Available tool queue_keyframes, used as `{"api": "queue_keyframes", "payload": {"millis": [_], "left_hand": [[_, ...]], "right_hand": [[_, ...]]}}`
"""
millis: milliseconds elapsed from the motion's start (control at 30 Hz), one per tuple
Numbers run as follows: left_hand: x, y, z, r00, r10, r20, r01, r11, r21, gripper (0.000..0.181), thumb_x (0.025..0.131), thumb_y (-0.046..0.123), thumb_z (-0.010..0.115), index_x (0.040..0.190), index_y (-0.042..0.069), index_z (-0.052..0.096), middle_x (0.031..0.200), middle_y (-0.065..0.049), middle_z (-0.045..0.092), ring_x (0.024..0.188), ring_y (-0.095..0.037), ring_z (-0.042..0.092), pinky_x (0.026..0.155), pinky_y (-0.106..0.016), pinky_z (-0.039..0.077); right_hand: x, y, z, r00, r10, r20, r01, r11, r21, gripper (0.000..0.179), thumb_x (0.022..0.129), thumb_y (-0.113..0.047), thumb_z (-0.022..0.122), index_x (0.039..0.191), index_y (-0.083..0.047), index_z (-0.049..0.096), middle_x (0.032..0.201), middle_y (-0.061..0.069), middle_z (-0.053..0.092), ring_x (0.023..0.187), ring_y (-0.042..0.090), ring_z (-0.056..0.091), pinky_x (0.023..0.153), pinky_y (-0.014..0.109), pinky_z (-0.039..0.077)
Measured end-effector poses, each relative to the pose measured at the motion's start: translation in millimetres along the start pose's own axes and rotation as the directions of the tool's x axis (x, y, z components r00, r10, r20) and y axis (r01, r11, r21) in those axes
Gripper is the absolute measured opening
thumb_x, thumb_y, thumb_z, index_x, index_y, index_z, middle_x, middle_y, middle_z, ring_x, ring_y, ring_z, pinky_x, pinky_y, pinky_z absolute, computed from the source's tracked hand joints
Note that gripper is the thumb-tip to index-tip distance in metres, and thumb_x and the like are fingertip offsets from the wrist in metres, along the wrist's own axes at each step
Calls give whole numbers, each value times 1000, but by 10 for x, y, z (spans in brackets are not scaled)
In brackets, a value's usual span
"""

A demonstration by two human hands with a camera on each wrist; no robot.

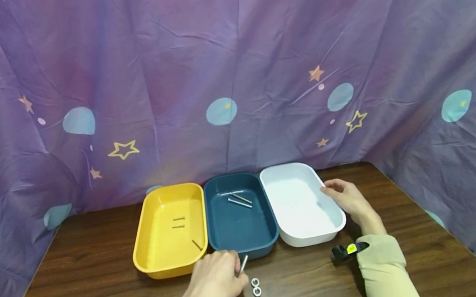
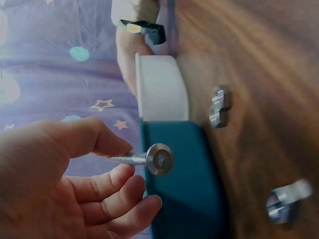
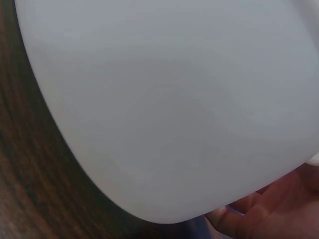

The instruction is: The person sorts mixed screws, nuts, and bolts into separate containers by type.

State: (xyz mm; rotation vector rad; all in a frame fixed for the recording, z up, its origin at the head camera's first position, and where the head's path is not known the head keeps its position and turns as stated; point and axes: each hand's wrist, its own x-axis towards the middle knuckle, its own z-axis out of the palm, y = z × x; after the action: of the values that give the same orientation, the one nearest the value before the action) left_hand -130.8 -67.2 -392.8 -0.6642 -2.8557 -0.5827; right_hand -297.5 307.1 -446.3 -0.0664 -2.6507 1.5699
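Observation:
My left hand [image 1: 217,278] is in front of the blue tray [image 1: 245,253] and pinches a metal bolt [image 2: 159,159] between thumb and index finger. Its round, flat head faces the left wrist camera. Two hex nuts [image 1: 256,287] lie together on the table just right of that hand. Another shiny metal piece [image 2: 286,201], blurred in the left wrist view, lies on the table and is hidden in the head view. At the right side of the white tray [image 1: 314,239], my right hand [image 1: 351,201] holds the rim; the right wrist view shows only part of its fingers [image 3: 227,219].
The yellow tray [image 1: 139,253] at the left contains several small screws [image 1: 179,227]. Two long bolts [image 1: 240,202] lie in the blue tray. All three trays stand side by side on the wooden table [image 1: 80,292], before a purple curtain [image 1: 167,102].

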Motion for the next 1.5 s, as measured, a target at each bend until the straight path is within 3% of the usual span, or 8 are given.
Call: {"api": "queue_keyframes", "payload": {"millis": [267, 433, 700, 1000, 1333, 1500], "left_hand": [[203, -15, -151, 1000, -8, -26, 8, 1000, -20, 20, 71, 19, 69, 65, 22, 50, 62, 10, 47, 55, -9, 47, 47, -29, 38], [402, -71, -211, 1000, 12, -27, -13, 1000, -5, 20, 72, 22, 69, 65, 21, 51, 60, 9, 47, 56, -11, 48, 47, -31, 39], [718, -222, -270, 1000, -20, -2, 20, 1000, 10, 24, 74, 21, 67, 57, 21, 50, 53, 9, 46, 52, -11, 48, 47, -31, 38], [1049, -279, -249, 998, -48, 50, 45, 997, 59, 38, 77, 20, 65, 47, 18, 42, 43, 9, 28, 43, -12, 37, 42, -30, 26], [1340, -441, -175, 988, -67, 138, 69, 998, -7, 37, 84, 20, 68, 53, 16, 50, 48, 6, 39, 49, -13, 44, 49, -28, 33], [1424, -551, -143, 983, -85, 164, 92, 995, -41, 25, 89, 18, 68, 65, 15, 61, 59, 5, 51, 57, -13, 50, 56, -28, 40]], "right_hand": [[12, 29, 7, 1000, -12, 3, 12, 999, 34, 39, 96, -25, 63, 121, 5, 58, 106, 15, 59, 84, 15, 57, 70, 26, 49], [0, 10, 0, 1000, -13, -3, 13, 1000, 19, 39, 97, -25, 62, 121, 5, 57, 106, 16, 59, 84, 16, 57, 70, 25, 49], [6, -43, 38, 1000, -10, 10, 10, 1000, 10, 42, 97, -27, 62, 123, 6, 56, 109, 17, 60, 84, 16, 57, 70, 25, 49], [-3, -21, 11, 1000, -13, 9, 13, 1000, -4, 42, 97, -27, 61, 124, 6, 56, 110, 18, 59, 85, 15, 57, 70, 24, 49], [-17, -6, 5, 1000, -30, -6, 30, 999, 25, 41, 97, -24, 63, 122, 7, 56, 102, 12, 61, 80, 10, 56, 68, 24, 48], [0, -1, 12, 1000, -30, -9, 30, 999, 20, 40, 97, -24, 63, 121, 6, 57, 101, 11, 61, 80, 11, 56, 68, 24, 48]]}}
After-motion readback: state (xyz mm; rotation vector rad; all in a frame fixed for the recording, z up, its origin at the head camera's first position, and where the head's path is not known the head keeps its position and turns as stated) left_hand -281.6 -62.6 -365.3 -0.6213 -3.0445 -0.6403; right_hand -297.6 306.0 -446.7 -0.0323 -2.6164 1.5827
